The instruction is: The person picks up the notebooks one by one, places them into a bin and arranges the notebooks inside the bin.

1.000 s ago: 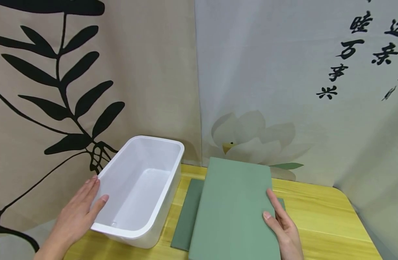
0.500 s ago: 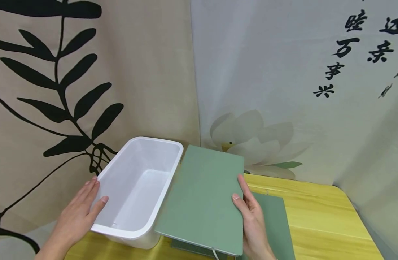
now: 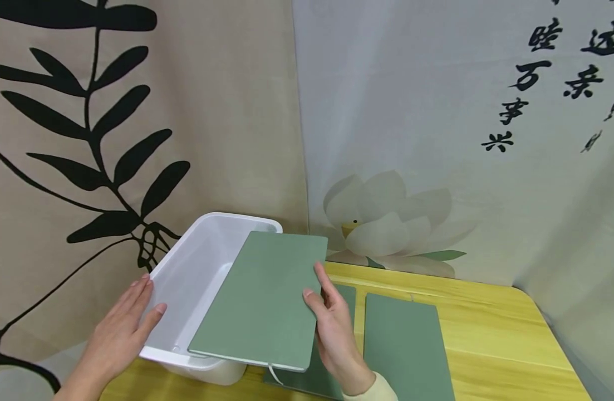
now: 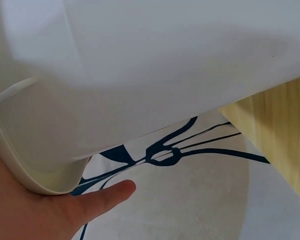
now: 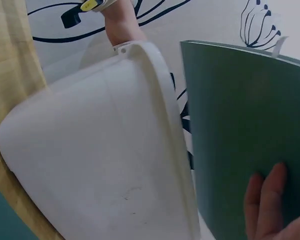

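My right hand (image 3: 337, 328) grips the right edge of a green notebook (image 3: 259, 298), thumb on the cover and fingers beneath. The notebook is held over the right part of a white plastic bin (image 3: 244, 217), and a pale ribbon hangs from its near edge. In the right wrist view, fingers (image 5: 271, 205) press the notebook's underside, which stands apart from the bin's rim. My left hand (image 3: 118, 328) rests with straight fingers against the bin's left rim. The left wrist view shows the bin's outer wall (image 4: 155, 70) beside that hand.
Two more green notebooks lie on the yellow wooden table (image 3: 492, 328): a right one (image 3: 407, 345) and one partly covered by my right hand and the held notebook. Printed cloth curtains (image 3: 226, 111) hang right behind the table and bin.
The right hand has carried the notebook leftward, from above the table to over the bin, uncovering the notebooks below. The left hand stays at the rim.
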Motion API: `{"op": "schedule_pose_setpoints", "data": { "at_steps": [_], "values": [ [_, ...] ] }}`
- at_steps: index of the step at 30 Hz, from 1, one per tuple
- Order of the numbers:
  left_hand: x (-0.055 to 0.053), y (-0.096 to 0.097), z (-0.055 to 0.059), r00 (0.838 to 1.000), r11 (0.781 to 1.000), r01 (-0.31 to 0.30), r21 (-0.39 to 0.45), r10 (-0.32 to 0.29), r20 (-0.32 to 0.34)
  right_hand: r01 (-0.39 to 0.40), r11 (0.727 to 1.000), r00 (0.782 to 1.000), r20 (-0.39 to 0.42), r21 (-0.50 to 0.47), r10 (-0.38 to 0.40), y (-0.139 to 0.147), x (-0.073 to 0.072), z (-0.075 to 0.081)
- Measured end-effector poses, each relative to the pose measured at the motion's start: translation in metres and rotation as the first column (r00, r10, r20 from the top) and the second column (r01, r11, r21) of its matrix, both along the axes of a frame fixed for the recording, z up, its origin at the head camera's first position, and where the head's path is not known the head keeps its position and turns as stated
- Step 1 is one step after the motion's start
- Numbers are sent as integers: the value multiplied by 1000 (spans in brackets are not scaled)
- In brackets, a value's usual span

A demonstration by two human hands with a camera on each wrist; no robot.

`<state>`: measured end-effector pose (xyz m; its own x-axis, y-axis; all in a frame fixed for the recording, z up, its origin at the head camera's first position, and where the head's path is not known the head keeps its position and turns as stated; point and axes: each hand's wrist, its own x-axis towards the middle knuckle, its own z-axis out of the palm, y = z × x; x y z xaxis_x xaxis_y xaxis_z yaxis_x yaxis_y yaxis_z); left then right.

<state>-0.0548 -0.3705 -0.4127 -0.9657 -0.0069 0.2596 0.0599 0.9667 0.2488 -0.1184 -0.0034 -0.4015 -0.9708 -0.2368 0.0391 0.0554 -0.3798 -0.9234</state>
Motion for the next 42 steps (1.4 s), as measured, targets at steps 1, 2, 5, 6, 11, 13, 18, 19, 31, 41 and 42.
{"op": "schedule_pose_setpoints", "data": {
  "at_steps": [1,2,5,6,11,13,18,19,31,41,42],
  "values": [
    [0,0,0,1000,1000,1,0,-1,-4,-6,1000,1000,7,14,6,-3,-1,-1],
    [0,0,0,1000,1000,2,-1,-2,-9,-12,999,1000,15,32,11,-6,-2,-1],
    [3,0,-1,1000,1000,6,-3,-6,-25,-38,997,999,28,67,36,-12,-4,-2],
    [4,-1,-1,999,1000,9,-1,-9,-35,-46,996,999,30,75,44,-15,-4,-2],
    [9,-3,-3,997,1000,22,3,-21,-73,-87,994,996,36,63,85,-28,0,0],
    [10,-3,-3,997,1000,22,2,-22,-78,-95,994,995,33,56,93,-34,1,1],
    [9,-3,-2,997,1000,15,-6,-15,-76,-111,994,994,21,23,110,-49,2,3],
    [9,-3,-2,997,1000,14,-8,-15,-76,-112,993,994,22,21,111,-52,1,3],
    [2,-3,-1,994,999,34,-31,-37,-103,-163,986,986,-18,25,164,-90,-8,17],
    [3,-6,-5,982,997,82,-1,-81,-169,-113,962,968,-189,249,163,-126,-10,15],
    [3,-6,-5,983,997,80,3,-79,-165,-102,954,963,-214,283,166,-128,-12,15]
  ]
}}
